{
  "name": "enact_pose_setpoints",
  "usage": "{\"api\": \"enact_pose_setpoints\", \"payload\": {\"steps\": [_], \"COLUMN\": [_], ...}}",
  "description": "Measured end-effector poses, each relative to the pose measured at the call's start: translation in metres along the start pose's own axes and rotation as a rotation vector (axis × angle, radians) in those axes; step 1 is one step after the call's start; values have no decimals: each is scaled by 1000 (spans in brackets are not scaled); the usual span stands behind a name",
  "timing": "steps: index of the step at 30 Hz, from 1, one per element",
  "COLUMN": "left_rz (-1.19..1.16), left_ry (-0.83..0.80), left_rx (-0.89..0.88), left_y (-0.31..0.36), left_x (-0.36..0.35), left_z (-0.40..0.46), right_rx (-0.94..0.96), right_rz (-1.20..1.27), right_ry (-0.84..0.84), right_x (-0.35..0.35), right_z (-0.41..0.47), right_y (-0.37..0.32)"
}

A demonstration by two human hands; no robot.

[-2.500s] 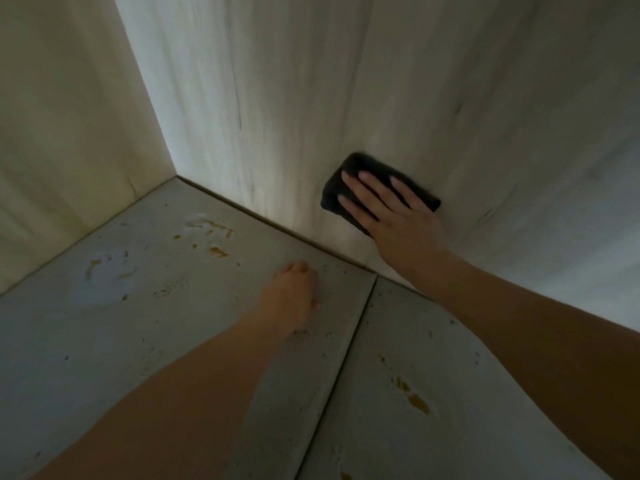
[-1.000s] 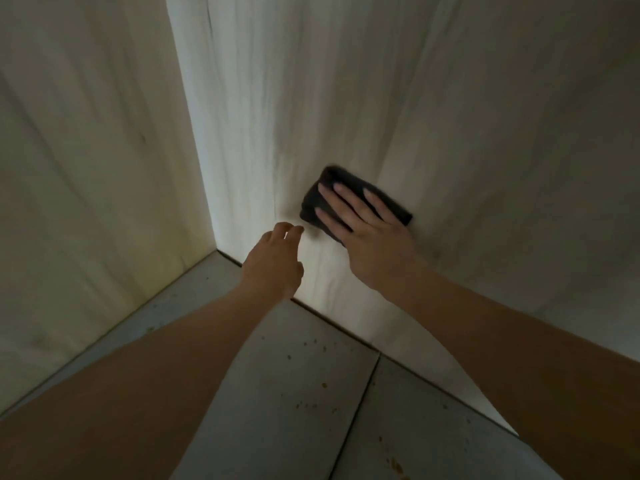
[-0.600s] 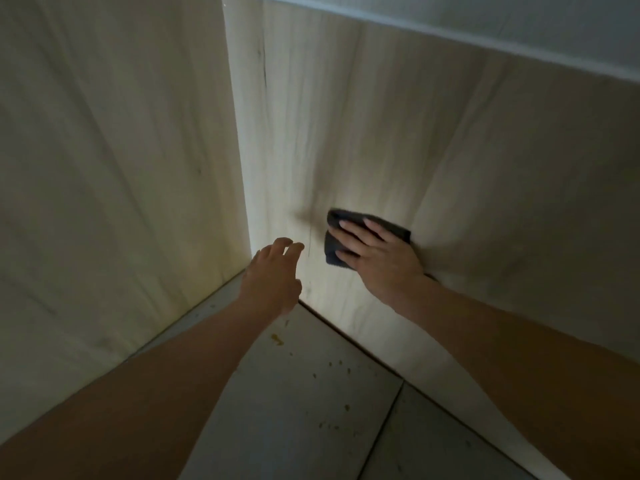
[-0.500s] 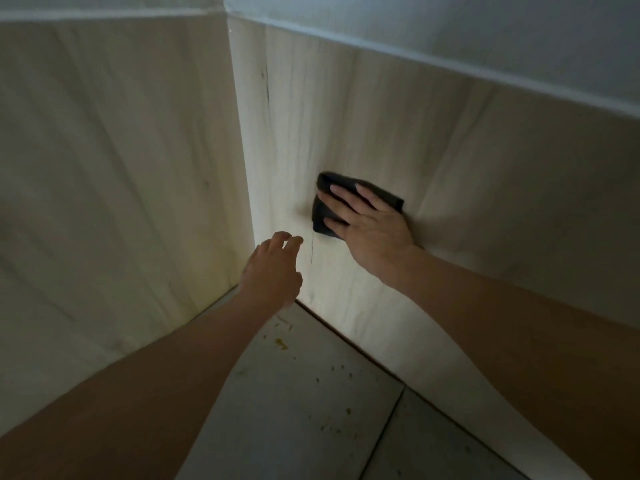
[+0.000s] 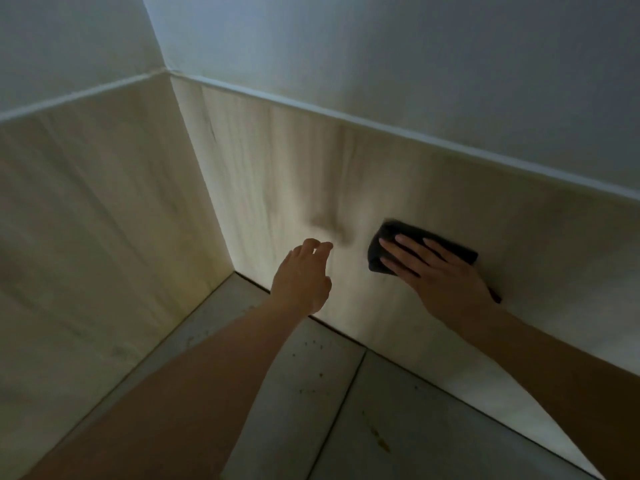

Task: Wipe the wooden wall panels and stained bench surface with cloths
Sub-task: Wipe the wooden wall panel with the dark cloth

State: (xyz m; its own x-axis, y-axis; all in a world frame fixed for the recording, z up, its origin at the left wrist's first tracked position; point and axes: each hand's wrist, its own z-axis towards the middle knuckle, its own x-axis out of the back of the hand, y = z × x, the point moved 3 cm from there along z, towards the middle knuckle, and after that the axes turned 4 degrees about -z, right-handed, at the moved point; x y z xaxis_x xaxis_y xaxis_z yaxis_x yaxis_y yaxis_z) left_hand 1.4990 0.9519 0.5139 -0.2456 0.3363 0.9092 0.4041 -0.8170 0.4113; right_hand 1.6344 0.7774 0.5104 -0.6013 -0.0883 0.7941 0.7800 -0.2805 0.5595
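Broadly, pale wooden wall panels (image 5: 277,188) met in a corner above the speckled, stained tabletop (image 5: 311,393). Flat on the right-hand panel, the right hand (image 5: 440,275) pressed a dark cloth (image 5: 398,237), fingers straight. Beside it, the left hand (image 5: 301,278) hovered, loosely curled, holding nothing.

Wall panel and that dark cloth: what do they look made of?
Wall panel: pale wood or wood-look laminate, matte, with vertical grain streaks; which one I cannot tell. Dark cloth: soft fabric, perhaps microfibre, folded thick with rounded edges under the right hand, whose flat fingers press it.
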Motion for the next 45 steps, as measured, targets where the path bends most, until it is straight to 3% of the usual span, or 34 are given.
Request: {"api": "enact_pose_setpoints", "payload": {"steps": [4, 8, 11, 13, 17, 21, 25, 29, 34, 37, 38, 40, 45], "left_rz": [-41, -51, -127, -196, -458, -933, -1393, -1414, -1372, -1367, -1361, -1351, -1251], "left_ry": [-84, -163, -242, -292, -324, -337, -365, -287, -188, -178, -176, -185, -117], "left_rx": [-21, -18, 84, 173, 414, 715, 855, 880, 958, 975, 982, 990, 976], "left_y": [26, 38, 43, 42, 30, 19, 2, -25, -68, -86, -92, -104, -155], "left_x": [-11, -21, -30, -40, -54, -46, -39, -47, -65, -74, -76, -80, -97], "left_z": [-18, -37, -52, -62, -77, -92, -101, -103, -101, -95, -91, -82, -56], "right_rx": [-35, -137, -149, -198, -431, -765, -936, -1094, -1150, -848, -755, -774, -767], "right_rz": [92, 244, 380, 669, 1297, 1925, 2324, 2572, 2569, 2515, 2446, 2223, 1705], "right_ry": [-11, -226, -384, -522, -447, -434, -437, -523, -732, -852, -879, -896, -771], "right_x": [3, 13, 20, 21, 33, 55, 53, 41, 14, 7, 3, -11, -48], "right_z": [-43, -72, -79, -83, -73, -56, -42, -31, -21, -2, 8, 26, 77], "right_y": [5, -2, -15, -27, -53, -75, -103, -131, -161, -168, -172, -182, -205]}}
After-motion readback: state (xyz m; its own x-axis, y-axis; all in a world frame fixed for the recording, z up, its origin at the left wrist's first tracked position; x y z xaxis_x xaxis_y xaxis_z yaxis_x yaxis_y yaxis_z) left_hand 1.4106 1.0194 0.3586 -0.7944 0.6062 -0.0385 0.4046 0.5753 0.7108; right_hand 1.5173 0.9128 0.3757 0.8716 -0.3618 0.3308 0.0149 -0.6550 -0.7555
